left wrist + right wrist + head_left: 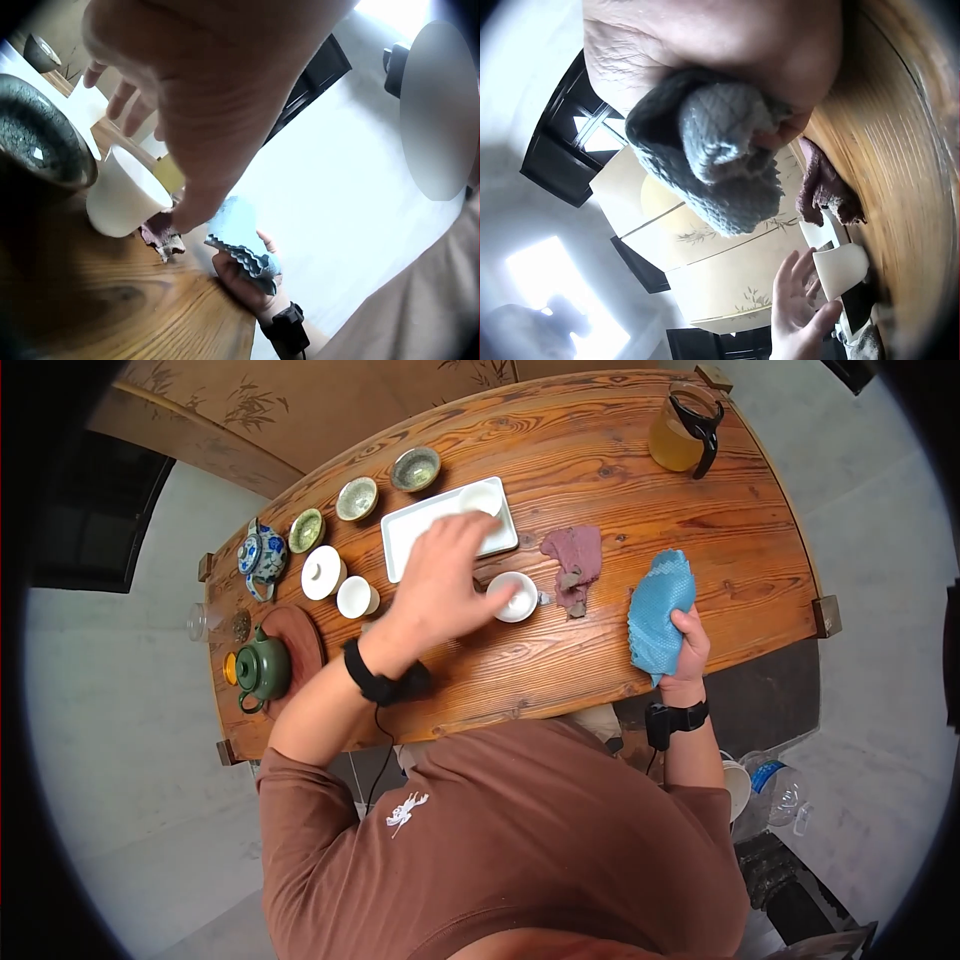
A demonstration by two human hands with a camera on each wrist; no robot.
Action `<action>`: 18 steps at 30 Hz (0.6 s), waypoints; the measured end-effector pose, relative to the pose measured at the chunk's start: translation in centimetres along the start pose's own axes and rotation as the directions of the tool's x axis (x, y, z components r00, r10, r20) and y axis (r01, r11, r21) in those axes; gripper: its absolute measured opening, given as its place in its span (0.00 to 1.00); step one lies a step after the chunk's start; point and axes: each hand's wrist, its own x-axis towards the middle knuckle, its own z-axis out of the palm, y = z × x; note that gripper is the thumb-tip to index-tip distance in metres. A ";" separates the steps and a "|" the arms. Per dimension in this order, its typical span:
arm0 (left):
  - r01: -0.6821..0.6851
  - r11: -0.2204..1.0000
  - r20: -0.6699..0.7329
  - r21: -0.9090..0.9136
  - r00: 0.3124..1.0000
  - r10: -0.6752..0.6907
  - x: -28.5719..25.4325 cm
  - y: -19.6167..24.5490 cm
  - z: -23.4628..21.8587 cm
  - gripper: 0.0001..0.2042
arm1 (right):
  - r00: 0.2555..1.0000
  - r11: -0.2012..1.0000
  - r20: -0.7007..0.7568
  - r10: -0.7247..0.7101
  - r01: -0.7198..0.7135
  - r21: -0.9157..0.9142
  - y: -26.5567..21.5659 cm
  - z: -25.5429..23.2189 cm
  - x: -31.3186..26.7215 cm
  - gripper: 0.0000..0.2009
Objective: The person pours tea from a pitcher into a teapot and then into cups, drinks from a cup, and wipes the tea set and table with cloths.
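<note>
My left hand [440,580] reaches over the table with its fingers extended and spread, nothing in its grasp. Its thumb lies beside a white cup [513,597], and its fingertips overlap the white tray [435,520] in the head view. A second white cup [483,500] sits in that tray. In the left wrist view, a dark glazed bowl [37,139] stands close by; the hand covers it from above. My right hand [692,650] grips a bunched blue textured cloth [660,610] near the table's front right. The cloth [720,142] folds over on itself in the right wrist view.
A crumpled mauve cloth [575,560] lies between the hands. At the back right stands a glass pitcher [677,445] of yellowish liquid. Several bowls, a white lid [323,572], a blue-and-white teapot [262,555] and a green teapot [265,668] occupy the left side.
</note>
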 end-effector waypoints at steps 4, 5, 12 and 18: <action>0.195 0.967 0.008 0.167 0.980 -0.199 3.9 -4.1 1.1 0.33 | 1.000 1.000 0.005 -0.008 0.008 0.015 0.0 0.3 0.0 0.35; 0.207 0.960 0.022 0.188 0.976 -0.215 4.5 -5.1 1.7 0.33 | 1.000 1.000 0.009 -0.008 0.007 0.019 0.0 0.4 0.0 0.35; 0.330 0.942 0.254 0.068 0.907 -0.336 7.9 -6.3 2.7 0.31 | 0.998 0.998 0.025 -0.049 0.048 0.041 0.0 1.1 -0.2 0.37; 0.192 0.980 0.119 -0.058 0.976 -0.184 11.3 -2.9 4.8 0.27 | 0.998 0.998 0.031 -0.062 0.062 -0.007 0.0 0.4 -0.2 0.35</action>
